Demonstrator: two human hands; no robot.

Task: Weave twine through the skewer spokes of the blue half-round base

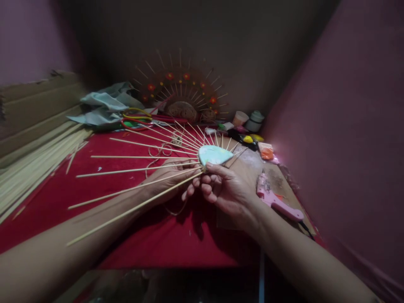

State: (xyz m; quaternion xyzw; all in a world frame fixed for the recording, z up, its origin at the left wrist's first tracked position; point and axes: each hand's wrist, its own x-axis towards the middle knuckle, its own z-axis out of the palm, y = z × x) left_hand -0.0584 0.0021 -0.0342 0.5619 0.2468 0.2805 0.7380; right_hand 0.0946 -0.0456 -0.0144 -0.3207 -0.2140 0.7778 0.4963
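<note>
A pale blue-green half-disc (213, 155) sits at the middle of the view, held just above a red cloth (126, 202) that covers the work surface, and thin bamboo sticks (135, 170) fan out from its edge like sun rays, long ones sweeping left and toward the viewer, shorter-looking ones pointing up and away. The right hand (225, 189) comes in from the lower right and pinches the lower edge of the half-disc, fingers curled closed around the spot where the sticks meet. The left hand (168, 174) reaches in from the lower left and lies beneath the fanned sticks, partly hidden by them; its fingers are bent near the same meeting point, but whether they actually grasp a stick cannot be told. A loop of tan string (159, 151) lies on the cloth just behind the left hand. Just right of the right wrist, a pink glue gun (274, 198) rests on a brown board (277, 179). Farther back stand small tubs of coloured clay (255, 141), a cup (240, 118) and a small jar (255, 120). Red-handled scissors (139, 120) lie at the rear left beside crumpled pale cloth (104, 105). Behind everything leans a finished stick fan (183, 92) dotted with red flowers. A bundle of loose sticks (34, 164) lies along the left edge
</note>
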